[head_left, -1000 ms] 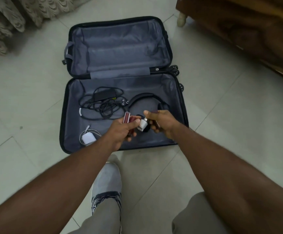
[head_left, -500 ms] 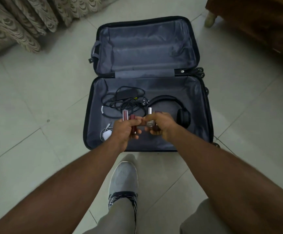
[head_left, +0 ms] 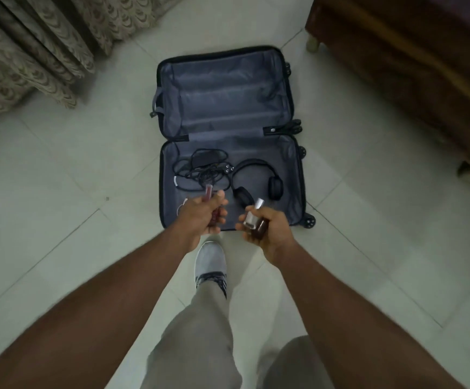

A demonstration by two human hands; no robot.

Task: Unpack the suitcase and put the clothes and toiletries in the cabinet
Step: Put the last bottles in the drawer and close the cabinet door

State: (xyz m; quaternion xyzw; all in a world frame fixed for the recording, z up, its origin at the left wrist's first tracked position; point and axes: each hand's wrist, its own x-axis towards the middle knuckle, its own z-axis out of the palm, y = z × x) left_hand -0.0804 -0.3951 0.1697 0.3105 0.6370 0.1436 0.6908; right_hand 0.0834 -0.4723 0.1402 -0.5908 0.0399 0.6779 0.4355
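The person is wearing light grey-beige trousers (head_left: 200, 327) and a pale grey knit shoe (head_left: 210, 259) with a dark patterned band at its collar. Both forearms are showing bare, with no sleeves, watch or rings visible on either hand.

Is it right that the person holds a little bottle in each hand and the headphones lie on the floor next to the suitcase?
Not quite. The head view shows the headphones inside the open suitcase, not on the floor. The rest holds: the left hand and right hand each grip a small bottle.
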